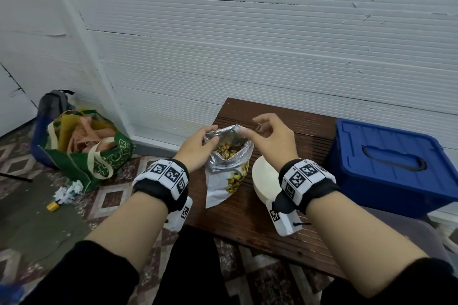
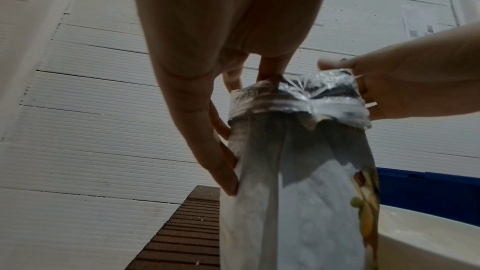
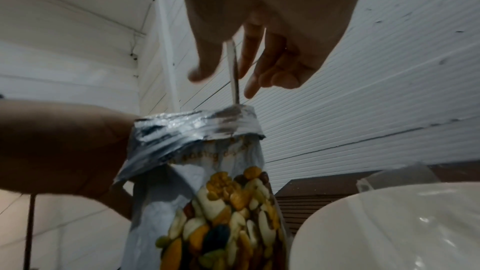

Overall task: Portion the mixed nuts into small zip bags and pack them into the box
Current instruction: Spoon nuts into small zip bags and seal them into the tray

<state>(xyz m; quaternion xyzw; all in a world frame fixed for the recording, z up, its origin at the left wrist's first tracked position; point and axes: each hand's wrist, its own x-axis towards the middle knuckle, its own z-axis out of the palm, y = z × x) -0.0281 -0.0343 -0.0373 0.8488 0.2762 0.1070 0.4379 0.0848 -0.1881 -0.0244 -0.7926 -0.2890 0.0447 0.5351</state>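
Note:
An open mixed-nuts pouch [image 1: 223, 181] stands on the brown table [image 1: 247, 225], its silver foil rim folded outward and nuts [image 1: 226, 150] showing inside. My left hand [image 1: 213, 134] grips the pouch's left rim, thumb down its side [image 2: 228, 184]. My right hand [image 1: 249, 127] hovers over the right rim and pinches a thin pale strip [image 3: 233, 73] that runs down to the foil cuff [image 3: 197, 128]. The strip is too edge-on to identify. The blue box [image 1: 391, 166] sits at the right with its lid on.
A white bowl [image 1: 264, 178] stands just right of the pouch, under my right wrist. On the floor to the left are a green tote bag [image 1: 99, 163], a grey backpack [image 1: 53, 104], crumpled paper [image 1: 69, 190] and a small yellow item [image 1: 52, 206]. A white wall backs the table.

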